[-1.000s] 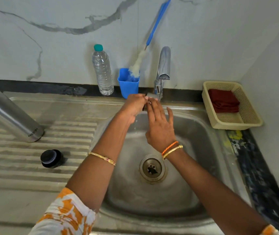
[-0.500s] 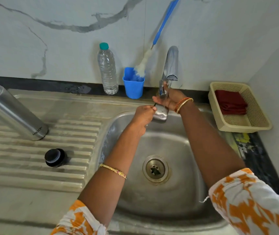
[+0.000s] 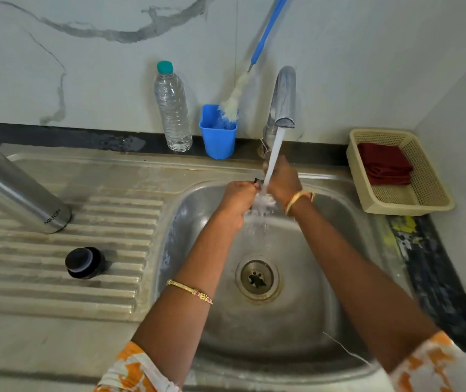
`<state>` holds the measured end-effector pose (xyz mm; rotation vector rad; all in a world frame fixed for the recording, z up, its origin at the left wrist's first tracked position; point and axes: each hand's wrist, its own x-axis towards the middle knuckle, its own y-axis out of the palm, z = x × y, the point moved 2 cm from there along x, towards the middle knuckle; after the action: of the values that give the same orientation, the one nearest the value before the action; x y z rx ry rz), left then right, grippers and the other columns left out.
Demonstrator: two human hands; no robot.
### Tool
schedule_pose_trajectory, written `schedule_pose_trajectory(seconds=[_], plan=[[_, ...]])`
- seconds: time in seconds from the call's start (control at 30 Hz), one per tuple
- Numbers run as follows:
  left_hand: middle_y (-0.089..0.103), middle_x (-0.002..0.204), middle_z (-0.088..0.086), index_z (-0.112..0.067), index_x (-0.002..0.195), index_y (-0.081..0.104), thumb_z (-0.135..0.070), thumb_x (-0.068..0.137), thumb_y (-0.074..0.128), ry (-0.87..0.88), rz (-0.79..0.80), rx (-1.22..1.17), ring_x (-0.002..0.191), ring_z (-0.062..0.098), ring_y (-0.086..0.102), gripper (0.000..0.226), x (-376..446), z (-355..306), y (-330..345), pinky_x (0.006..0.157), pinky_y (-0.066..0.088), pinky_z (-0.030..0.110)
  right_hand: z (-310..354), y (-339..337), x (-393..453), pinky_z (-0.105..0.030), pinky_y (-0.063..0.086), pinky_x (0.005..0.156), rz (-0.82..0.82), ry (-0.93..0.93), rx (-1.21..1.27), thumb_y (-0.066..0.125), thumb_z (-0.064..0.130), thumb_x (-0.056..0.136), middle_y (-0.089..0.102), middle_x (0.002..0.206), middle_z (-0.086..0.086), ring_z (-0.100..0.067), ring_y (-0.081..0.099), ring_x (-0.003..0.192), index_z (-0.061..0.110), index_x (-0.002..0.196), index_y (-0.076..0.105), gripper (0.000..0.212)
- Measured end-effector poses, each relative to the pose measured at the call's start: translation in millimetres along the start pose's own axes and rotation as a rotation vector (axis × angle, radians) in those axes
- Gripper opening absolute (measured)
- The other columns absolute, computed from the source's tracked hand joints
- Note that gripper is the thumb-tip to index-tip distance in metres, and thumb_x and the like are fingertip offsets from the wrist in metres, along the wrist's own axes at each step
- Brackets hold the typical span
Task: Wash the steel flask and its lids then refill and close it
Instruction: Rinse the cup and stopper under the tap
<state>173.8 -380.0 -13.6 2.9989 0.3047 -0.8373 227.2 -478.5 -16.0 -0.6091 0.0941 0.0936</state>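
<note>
My two forearms reach out over the sink (image 3: 325, 321), its drain (image 3: 257, 278) lying below and nearer to me than my hands. A thin gold bangle (image 3: 189, 291) sits partway up my left forearm.

My left hand (image 3: 237, 200) is curled, fingers closed round a small dark lid (image 3: 258, 181), of which only an edge shows at my fingertips. My right hand (image 3: 282, 179) meets it from the other side, just touching or nearly so; splashing water hides its fingers, so I cannot tell whether it grips the lid too or only rubs it. Orange and gold bangles (image 3: 297, 200) ring my right wrist. The stream of water (image 3: 273, 159) falls between my hands and breaks into white spray there.

Well off to the left of my left hand, on the ribbed draining board (image 3: 56, 278), a black inner lid (image 3: 84, 263) stands alone. Farther left and a little beyond it, the steel flask (image 3: 17, 190) stands with its mouth running out of view.

Just beyond my hands rises the tap (image 3: 282, 100), running. Left of it, against the wall, stand a blue cup (image 3: 219, 137) holding a bottle brush (image 3: 234, 100) with a blue handle, then a clear plastic bottle (image 3: 172, 108) with a green cap. Beyond and to the right of my right hand sits a cream basket (image 3: 429, 193) with a folded red cloth (image 3: 384, 165) inside.
</note>
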Motion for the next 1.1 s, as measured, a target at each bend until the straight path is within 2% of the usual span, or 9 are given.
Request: schedule_pose_trajectory(seconds=[0.1,0.23,0.47,0.53,0.67,0.73,0.87,0.97,1.1], plan=[[0.062,0.071,0.005,-0.007,0.08,0.065,-0.005,0.096,0.051,-0.003,0.006,-0.053,0.058,0.012,0.06,0.021,-1.3,4.8,-0.5,0.049,0.051,0.022,-14.8,17.7,-74.8,-0.037,0.047,0.096,-0.049,-0.355,-0.352,0.052,-0.007,0.081,0.051,0.126,-0.019,-0.031,0.052,0.115,0.001,0.137,0.042,0.057],[0.062,0.065,0.001,0.001,0.097,0.07,-0.006,0.095,0.055,0.033,0.046,0.01,0.048,0.004,0.059,0.016,-7.5,17.6,3.1,0.044,0.047,0.016,-38.2,38.8,-100.2,-0.048,0.02,0.114,0.017,-0.306,-0.867,0.06,0.004,0.073,0.02,0.153,-0.022,-0.035,0.018,0.143,0.002,0.148,0.016,0.087],[0.067,0.087,0.005,-0.001,0.112,0.066,-0.004,0.098,0.049,0.241,0.103,0.021,0.072,0.005,0.063,0.022,-22.9,37.7,-3.5,0.061,0.05,0.01,-20.9,-22.4,-17.8,-0.039,0.053,0.09,0.879,0.184,-0.011,0.086,0.014,0.061,0.07,0.096,-0.012,-0.025,0.066,0.088,0.002,0.108,0.064,0.053],[0.066,0.082,0.002,-0.005,0.101,0.067,-0.004,0.098,0.049,0.231,0.073,0.003,0.071,0.006,0.061,0.019,-23.1,38.5,-5.6,0.059,0.049,0.009,-16.0,-15.7,-21.2,-0.036,0.053,0.083,0.813,0.199,-0.074,0.083,0.014,0.066,0.068,0.096,-0.013,-0.025,0.065,0.089,0.003,0.109,0.061,0.05],[0.064,0.076,0.0,-0.007,0.091,0.068,0.006,0.095,0.046,0.185,-0.004,-0.065,0.068,0.005,0.061,0.026,-16.2,35.2,-9.8,0.055,0.047,0.008,-14.0,40.3,-72.7,-0.04,0.048,0.092,0.098,-0.238,-0.867,0.065,0.011,0.082,0.042,0.135,-0.02,-0.035,0.05,0.115,0.004,0.137,0.033,0.065],[0.065,0.077,-0.005,-0.005,0.099,0.07,0.003,0.096,0.048,0.205,0.0,0.002,0.068,0.0,0.061,0.023,-17.1,34.9,-11.6,0.056,0.047,0.005,-12.1,47.8,-84.7,-0.039,0.046,0.095,-0.024,-0.285,-0.852,0.059,0.005,0.084,0.036,0.137,-0.022,-0.036,0.044,0.12,0.001,0.139,0.026,0.064],[0.065,0.077,-0.001,0.004,0.116,0.063,0.001,0.096,0.05,0.285,0.03,-0.048,0.063,-0.004,0.061,0.024,-17.4,41.7,-23.7,0.061,0.048,0.009,-7.9,7.6,-31.9,-0.032,0.051,0.084,0.51,-0.061,-0.45,0.083,0.025,0.065,0.065,0.099,-0.007,-0.026,0.062,0.097,0.008,0.105,0.058,0.051],[0.068,0.081,-0.001,0.003,0.109,0.065,-0.004,0.097,0.051,0.315,0.163,-0.054,0.073,0.001,0.064,0.02,-19.7,36.6,-29.4,0.07,0.051,0.014,-6.9,-12.6,-17.2,-0.034,0.056,0.086,0.926,0.268,0.157,0.081,0.009,0.068,0.069,0.101,-0.013,-0.025,0.067,0.096,-0.001,0.118,0.055,0.058],[0.07,0.075,-0.001,-0.015,0.086,0.066,-0.01,0.099,0.048,0.17,0.277,0.108,0.075,0.011,0.067,0.022,-10.9,25.9,-30.9,0.085,0.054,0.028,-1.8,1.6,-31.5,-0.031,0.051,0.085,0.625,-0.028,-0.539,0.079,0.02,0.072,0.06,0.117,-0.01,-0.027,0.059,0.107,0.004,0.129,0.046,0.068]])
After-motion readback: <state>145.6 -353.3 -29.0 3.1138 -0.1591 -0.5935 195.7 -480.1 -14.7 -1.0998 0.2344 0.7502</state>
